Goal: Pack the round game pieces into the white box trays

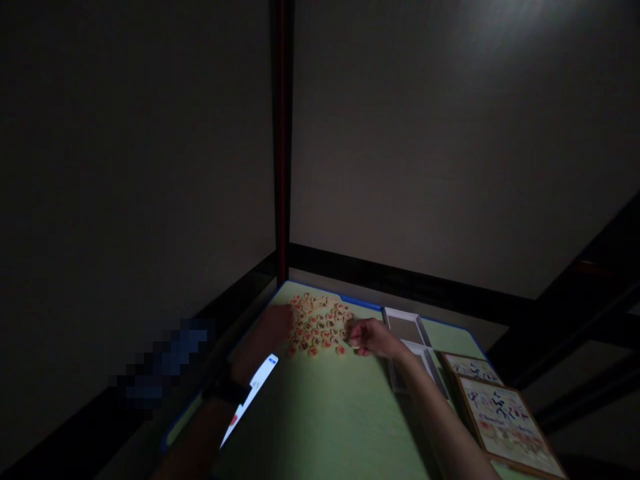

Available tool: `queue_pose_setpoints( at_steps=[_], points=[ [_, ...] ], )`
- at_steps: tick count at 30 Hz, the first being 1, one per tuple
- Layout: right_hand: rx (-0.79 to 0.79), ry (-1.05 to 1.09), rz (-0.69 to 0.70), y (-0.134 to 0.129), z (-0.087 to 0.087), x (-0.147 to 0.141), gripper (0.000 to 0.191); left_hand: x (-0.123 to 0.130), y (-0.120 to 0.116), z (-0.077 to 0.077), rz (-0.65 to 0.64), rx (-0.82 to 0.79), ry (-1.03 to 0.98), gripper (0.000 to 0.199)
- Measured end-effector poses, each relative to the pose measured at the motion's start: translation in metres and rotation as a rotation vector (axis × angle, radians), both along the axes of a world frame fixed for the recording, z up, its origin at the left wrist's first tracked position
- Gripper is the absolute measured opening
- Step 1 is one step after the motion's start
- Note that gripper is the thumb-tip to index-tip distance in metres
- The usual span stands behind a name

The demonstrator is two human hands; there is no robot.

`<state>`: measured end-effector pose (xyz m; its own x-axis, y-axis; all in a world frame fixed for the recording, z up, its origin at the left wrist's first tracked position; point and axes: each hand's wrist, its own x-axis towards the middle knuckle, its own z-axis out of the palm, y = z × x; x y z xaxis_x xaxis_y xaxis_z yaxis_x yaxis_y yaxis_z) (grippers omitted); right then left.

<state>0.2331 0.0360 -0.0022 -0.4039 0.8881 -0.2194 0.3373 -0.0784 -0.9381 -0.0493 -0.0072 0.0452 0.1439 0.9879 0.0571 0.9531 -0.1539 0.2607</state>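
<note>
we've got the round pieces (315, 325) in one loose patch near the far left corner of the bench (320, 413), right between our two hands. that's the relation that matters: left hand (280, 322) on the patch's left side, right hand (371, 337) on its right, each next to its own side, so neither is clearly nearer overall. discs are round, no long axis to line up with. patch is ragged: tighter toward the far edge, a looser line on the near side.

right hand: fingers curled, thumb close to the index. looks like a pinch at the patch's right margin, maybe on a piece, but we can't confirm a hold. left hand: too dark, fingertips overlap the patch's left margin in view. can't tell how open it is or whether we've got anything in it.

around that: lit phone (256, 390) beside our left wrist, long axis roughly along the left edge, partly hidden by the wrist. far tray (406, 330) sits by the far edge, right of the right hand; near tray (431, 368) is partly behind our right forearm (425, 393). two printed box panels (505, 423) lie toward the right edge, the nearer overlapping the farther.
</note>
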Motion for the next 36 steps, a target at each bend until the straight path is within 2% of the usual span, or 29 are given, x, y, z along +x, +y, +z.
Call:
queue_pose_setpoints(
  at_steps=[4, 8, 12, 16, 23, 26, 29, 36],
  points=[
    [0.021, -0.079, 0.004, 0.001, -0.011, -0.005, 0.012, -0.029, 0.002, 0.006, 0.064, -0.083, 0.067, 0.024],
    [0.044, -0.104, 0.001, 0.002, -0.018, -0.012, 0.013, -0.033, 0.005, 0.005, 0.059, -0.181, 0.073, 0.014],
    [0.076, -0.103, 0.002, 0.003, -0.021, -0.015, 0.014, -0.029, 0.008, 0.0, 0.05, -0.245, 0.063, 0.008],
    [0.142, -0.103, 0.013, 0.004, -0.02, -0.017, 0.013, -0.027, 0.009, -0.003, 0.033, -0.237, 0.036, 0.008],
    [0.339, -0.23, 0.094, 0.0, -0.004, -0.007, 0.018, -0.02, -0.007, 0.001, -0.024, -0.165, 0.008, 0.016],
    [0.394, -0.316, 0.142, -0.007, 0.002, -0.01, 0.026, -0.005, -0.021, 0.002, -0.094, -0.111, 0.087, 0.019],
    [0.437, -0.384, 0.165, -0.012, 0.004, -0.018, 0.03, 0.01, -0.03, 0.003, -0.093, -0.111, 0.214, 0.026],
    [0.558, -0.411, 0.137, -0.014, 0.002, -0.029, 0.028, 0.02, -0.02, -0.003, -0.06, -0.1, 0.22, 0.024]
  ],
)
